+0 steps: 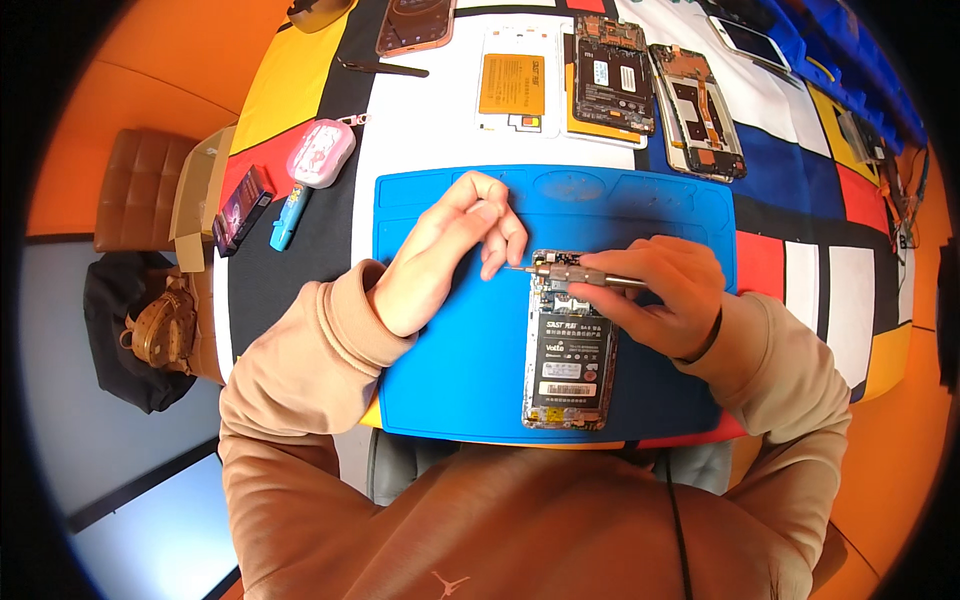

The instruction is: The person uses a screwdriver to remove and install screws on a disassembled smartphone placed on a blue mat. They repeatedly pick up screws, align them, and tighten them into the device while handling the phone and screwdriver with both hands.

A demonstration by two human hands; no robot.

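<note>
My right hand [660, 290] grips a grey metal precision screwdriver [575, 275], held nearly level, its thin tip pointing left. Beneath it lies an opened smartphone [570, 365], back cover off, with a black battery and the upper circuit board showing. The screwdriver covers part of that board. My left hand [450, 240] hovers left of the phone's top end, fingers curled and thumb against them, close to the screwdriver's tip. Whatever may be between those fingers is too small to make out. Under both hands is a blue silicone work mat [450, 370].
Beyond the mat lie several disassembled phones [612, 85], a white panel with a gold battery [513, 85], black tweezers [385, 68] and an orange phone [415, 25]. At left are a pink case [321, 153], a blue tube [288, 218] and a small box [243, 210]. Blue bins [850, 70] stand far right.
</note>
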